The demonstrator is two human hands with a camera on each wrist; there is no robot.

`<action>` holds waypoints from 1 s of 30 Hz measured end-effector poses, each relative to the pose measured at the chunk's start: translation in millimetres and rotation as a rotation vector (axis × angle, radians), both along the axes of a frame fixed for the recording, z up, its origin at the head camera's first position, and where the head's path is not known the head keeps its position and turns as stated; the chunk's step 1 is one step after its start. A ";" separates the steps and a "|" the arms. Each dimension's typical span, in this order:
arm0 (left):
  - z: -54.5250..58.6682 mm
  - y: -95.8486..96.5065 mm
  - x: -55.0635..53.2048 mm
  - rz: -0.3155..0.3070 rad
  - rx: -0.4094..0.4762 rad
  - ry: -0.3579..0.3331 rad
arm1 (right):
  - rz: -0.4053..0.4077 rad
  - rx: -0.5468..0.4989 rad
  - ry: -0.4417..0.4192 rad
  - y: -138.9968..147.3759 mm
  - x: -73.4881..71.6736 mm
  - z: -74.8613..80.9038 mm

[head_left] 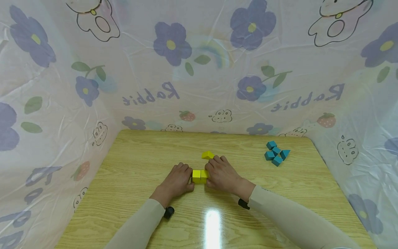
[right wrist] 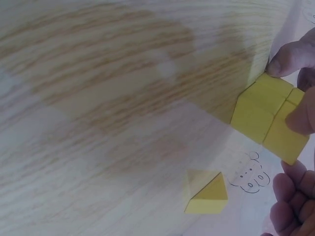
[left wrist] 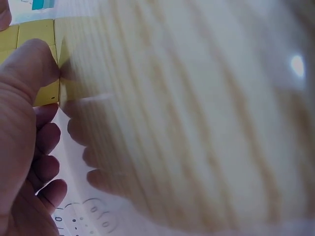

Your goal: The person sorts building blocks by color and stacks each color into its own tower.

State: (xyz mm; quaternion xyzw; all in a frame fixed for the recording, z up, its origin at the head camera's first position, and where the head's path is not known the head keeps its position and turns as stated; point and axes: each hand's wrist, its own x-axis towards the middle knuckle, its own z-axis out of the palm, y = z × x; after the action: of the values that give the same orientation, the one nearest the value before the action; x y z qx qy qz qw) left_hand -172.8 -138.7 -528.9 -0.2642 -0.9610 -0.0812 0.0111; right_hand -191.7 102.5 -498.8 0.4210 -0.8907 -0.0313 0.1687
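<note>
Yellow cubes sit side by side on the table, pushed together between the two hands. My left hand grips the left end of the row. In the left wrist view its thumb lies across a yellow block, the other fingers curled at the far side. At the right end, my right hand pinches a yellow cube between thumb and fingers. Seams between the blocks show in both wrist views; the hands cover part of them. Just beyond the right hand lies a yellow triangular block.
Several blue blocks, one of them triangular, lie grouped at the table's right rear. The wooden table is bounded at the back and sides by a printed cloth. Light glares off the table's front.
</note>
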 end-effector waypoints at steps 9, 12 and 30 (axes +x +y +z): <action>-0.8 0.7 -0.9 -0.008 -0.004 0.008 | -0.002 -0.004 -0.005 0.3 0.2 0.2; -1.0 0.9 -1.4 -0.003 -0.007 -0.001 | -0.001 -0.005 -0.017 0.4 0.6 1.8; 1.2 1.8 -0.3 0.003 0.004 -0.041 | -0.169 -0.056 -0.040 18.7 -49.9 18.3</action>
State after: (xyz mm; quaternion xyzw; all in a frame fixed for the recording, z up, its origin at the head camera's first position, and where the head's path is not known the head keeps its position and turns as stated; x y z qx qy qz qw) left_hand -173.1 -136.9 -527.6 -0.2610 -0.9613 -0.0885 -0.0078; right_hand -241.6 121.2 -480.5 0.3402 -0.9267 -0.0123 0.1594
